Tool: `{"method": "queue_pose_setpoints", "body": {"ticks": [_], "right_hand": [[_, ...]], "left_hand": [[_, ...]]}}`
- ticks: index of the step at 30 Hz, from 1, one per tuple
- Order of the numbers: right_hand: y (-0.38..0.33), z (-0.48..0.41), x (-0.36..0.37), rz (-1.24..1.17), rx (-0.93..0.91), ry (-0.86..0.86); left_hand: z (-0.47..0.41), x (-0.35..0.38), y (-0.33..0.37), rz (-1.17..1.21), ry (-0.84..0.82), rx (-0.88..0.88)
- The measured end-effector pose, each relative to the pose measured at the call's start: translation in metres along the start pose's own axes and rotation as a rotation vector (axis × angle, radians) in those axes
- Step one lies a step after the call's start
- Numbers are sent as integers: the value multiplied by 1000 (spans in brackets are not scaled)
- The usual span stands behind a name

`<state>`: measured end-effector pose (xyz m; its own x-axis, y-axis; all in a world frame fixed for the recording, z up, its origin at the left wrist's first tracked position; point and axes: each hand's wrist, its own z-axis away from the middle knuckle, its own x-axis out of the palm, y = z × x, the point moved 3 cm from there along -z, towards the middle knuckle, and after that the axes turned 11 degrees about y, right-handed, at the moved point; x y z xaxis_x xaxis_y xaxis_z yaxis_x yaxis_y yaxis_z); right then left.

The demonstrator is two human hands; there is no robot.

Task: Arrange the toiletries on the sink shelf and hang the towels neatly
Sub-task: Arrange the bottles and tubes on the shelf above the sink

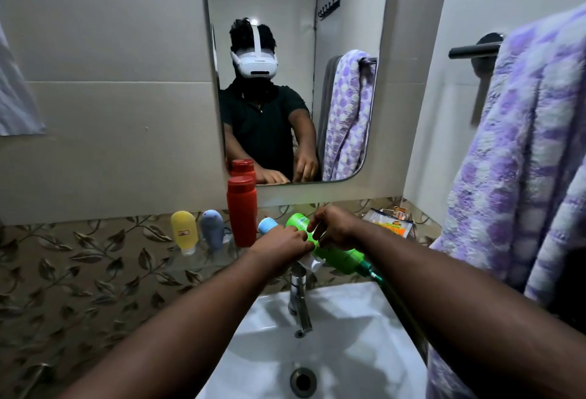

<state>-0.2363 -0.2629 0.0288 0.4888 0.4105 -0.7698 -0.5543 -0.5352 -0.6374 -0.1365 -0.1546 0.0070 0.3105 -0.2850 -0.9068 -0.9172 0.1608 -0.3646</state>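
Observation:
A bright green bottle (341,258) lies tilted over the glass shelf (203,260) above the faucet. My left hand (280,241) pinches its middle from the left. My right hand (336,227) grips it from the right with curled fingers. A white tube (312,264) lies just under the bottle, and a light-blue cap (268,225) shows behind my left hand. To the left on the shelf stand a tall red bottle (241,211), a grey-blue bottle (213,229) and a yellow bottle (184,232). A purple-and-white towel (520,176) hangs from the dark bar (472,51) on the right wall.
The white sink (348,360) and chrome faucet (299,300) are directly below my arms. Orange-and-white sachets (391,222) lie at the shelf's right end. A teal handle (377,278) pokes out beside the green bottle. The mirror (348,2) is above, and a pale cloth (16,97) hangs far left.

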Motion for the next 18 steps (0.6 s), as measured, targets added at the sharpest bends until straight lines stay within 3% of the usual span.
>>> {"method": "queue_pose_setpoints", "body": {"ticks": [4,8,14,18], "right_hand": [[3,6,0,22,1,8],[-1,12,-4,-43,2,9],[-16,21,-16,-533,131,78],[-28,20,-19,-729,183,125]], "left_hand": [[-1,0,4,18,-52,18],[0,-6,-3,52,19,-18],[7,-18,-23,235,271,-254],[6,-23,-37,451,453,-404]]}}
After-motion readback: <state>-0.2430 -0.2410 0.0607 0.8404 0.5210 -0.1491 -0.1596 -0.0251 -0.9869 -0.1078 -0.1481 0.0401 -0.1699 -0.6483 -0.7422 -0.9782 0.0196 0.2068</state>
